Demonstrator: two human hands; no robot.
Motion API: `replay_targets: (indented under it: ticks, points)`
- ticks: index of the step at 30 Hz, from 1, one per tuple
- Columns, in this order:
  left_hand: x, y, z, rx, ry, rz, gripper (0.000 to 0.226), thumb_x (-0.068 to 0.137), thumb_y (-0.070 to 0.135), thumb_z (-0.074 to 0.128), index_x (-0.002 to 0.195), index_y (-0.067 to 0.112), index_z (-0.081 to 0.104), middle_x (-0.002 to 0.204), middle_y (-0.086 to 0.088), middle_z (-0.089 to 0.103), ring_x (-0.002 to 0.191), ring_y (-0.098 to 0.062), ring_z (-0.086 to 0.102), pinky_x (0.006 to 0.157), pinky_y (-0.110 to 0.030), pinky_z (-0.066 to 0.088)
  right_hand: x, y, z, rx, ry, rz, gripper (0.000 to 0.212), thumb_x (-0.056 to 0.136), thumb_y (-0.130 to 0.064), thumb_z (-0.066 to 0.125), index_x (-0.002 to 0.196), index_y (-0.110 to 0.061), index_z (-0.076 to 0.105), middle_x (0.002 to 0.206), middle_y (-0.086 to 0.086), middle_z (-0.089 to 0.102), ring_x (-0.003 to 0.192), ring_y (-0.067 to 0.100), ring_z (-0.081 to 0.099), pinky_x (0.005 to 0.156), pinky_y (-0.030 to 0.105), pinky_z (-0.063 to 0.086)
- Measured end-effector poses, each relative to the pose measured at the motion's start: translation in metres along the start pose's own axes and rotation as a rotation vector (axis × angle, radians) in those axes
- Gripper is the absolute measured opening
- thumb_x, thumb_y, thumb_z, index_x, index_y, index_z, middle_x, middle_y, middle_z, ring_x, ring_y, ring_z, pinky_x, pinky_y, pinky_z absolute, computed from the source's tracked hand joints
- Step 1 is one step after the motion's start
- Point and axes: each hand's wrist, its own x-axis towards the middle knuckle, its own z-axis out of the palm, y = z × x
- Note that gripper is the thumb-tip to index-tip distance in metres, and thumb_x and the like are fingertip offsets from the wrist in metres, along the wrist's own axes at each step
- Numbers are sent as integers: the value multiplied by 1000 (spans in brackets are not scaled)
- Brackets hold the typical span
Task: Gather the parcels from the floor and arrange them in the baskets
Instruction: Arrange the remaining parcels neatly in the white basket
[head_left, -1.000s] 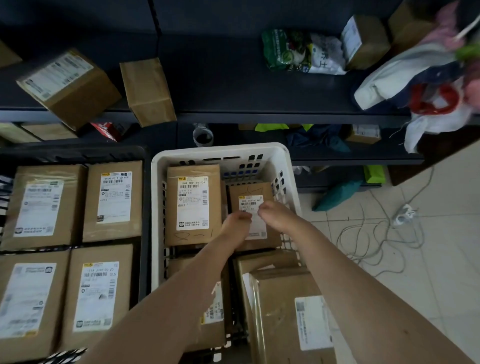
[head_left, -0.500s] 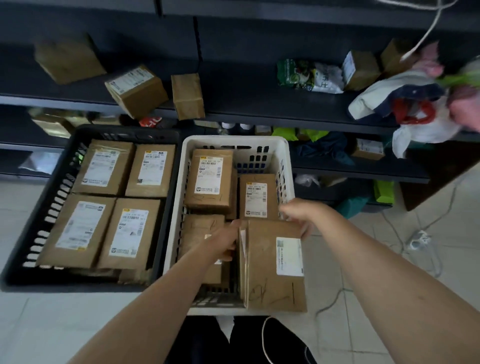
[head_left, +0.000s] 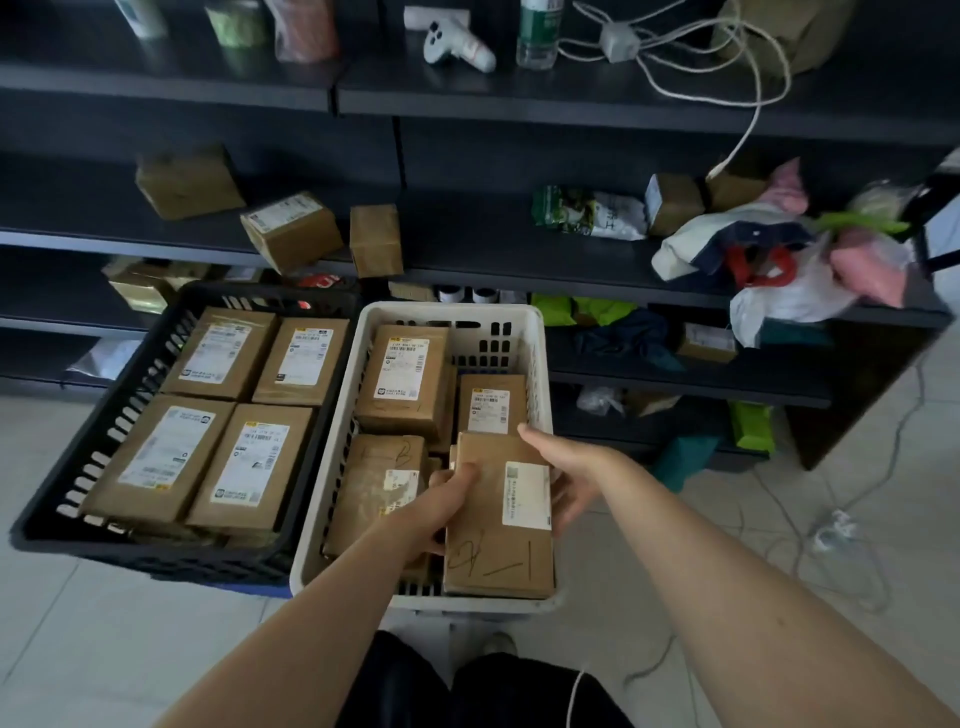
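The black basket (head_left: 111, 423) looks full (four showing on top), and left hand (head_left: 441, 512) and right hand (head_left: 569, 475) both grip one parcel (head_left: 496, 553) by its edges over the nearly filled white basket (head_left: 452, 312).

Dark metal shelving (head_left: 519, 249) — cluttered — over pale tiled floor (head_left: 831, 571), white cables (head_left: 810, 530) trailing.
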Motion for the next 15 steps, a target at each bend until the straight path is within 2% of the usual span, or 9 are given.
replay_targets:
  ticks: [1,3,5,7,9,11,12,15]
  points:
    - [-2,3,3,24,6,8,76,87,69,48,147,30,23,125,-4,56,110,-27,59,96,-51,51,-3,0,1,-17,-8,1,87,80,-75,56,141,-14,44,105,19,56,105,41,60,83,57,55]
    - [-5,11,3,80,12,13,80,87,66,52,149,30,17,120,-3,55,106,-25,58,87,-45,54,-8,-3,1,-31,-13,-15,82,83,-61,66,145,-15,38,108,19,52,98,38,60,68,50,56]
    - [-4,23,-5,63,-9,6,86,81,68,59,146,24,24,118,-4,55,104,-23,57,83,-40,52,-14,-11,-2,-3,-10,-51,74,84,-47,71,142,-14,40,108,18,56,89,34,62,63,45,55]
    - [1,39,-20,30,-27,21,90,71,75,63,141,24,38,124,-6,57,111,-26,56,94,-43,48,-13,-24,-9,21,21,-145,60,83,-49,71,128,-13,52,104,14,62,87,29,65,68,38,57]
    - [9,59,-34,-34,16,58,96,64,79,66,139,26,39,126,-6,57,114,-28,56,100,-47,46,-7,-42,-11,78,78,-271,52,82,-55,69,115,-15,61,97,9,67,83,23,67,73,33,57]
    - [21,84,-40,-96,137,116,89,70,72,66,139,26,33,129,-8,54,114,-29,54,98,-47,48,7,-61,-9,167,176,-397,50,82,-52,68,115,-15,63,98,6,69,83,20,66,73,32,55]
    - [30,94,-42,-119,207,149,83,74,67,67,137,26,31,130,-9,50,114,-30,53,96,-48,50,16,-69,-7,204,251,-462,49,83,-47,68,119,-15,60,105,6,67,88,19,65,73,32,54]
    - [55,125,-42,-103,311,279,67,81,55,67,129,26,31,133,-6,40,117,-29,50,96,-50,51,43,-85,3,219,495,-620,43,88,-35,63,126,-22,51,124,6,58,106,21,59,88,39,52]
